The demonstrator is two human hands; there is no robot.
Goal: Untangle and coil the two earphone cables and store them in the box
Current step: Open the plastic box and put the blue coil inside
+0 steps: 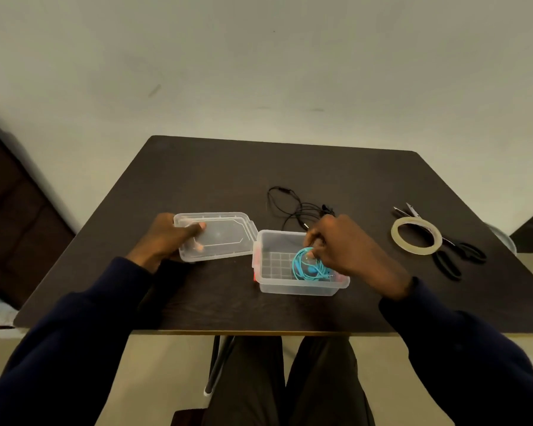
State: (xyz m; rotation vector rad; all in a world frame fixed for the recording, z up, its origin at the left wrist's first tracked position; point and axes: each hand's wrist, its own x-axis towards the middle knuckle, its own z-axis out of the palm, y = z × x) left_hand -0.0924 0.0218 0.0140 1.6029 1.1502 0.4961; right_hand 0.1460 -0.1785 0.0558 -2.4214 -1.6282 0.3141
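A clear plastic box (268,272) stands open on the dark table, near the front edge. Inside it lies a coiled turquoise earphone cable (306,269). My right hand (348,250) reaches over the box's right side, its fingertips pinching the top of that coil. The box's clear lid (225,233) lies flat to the left of the box, and my left hand (166,238) grips its left edge, thumb on top. A black earphone cable (293,207) lies loose and uncoiled on the table just behind the box.
A roll of clear tape (416,236) and black-handled scissors (453,253) lie at the right of the dark table (197,179). Small snips (408,210) sit behind the tape. A wall stands close behind the table's far edge.
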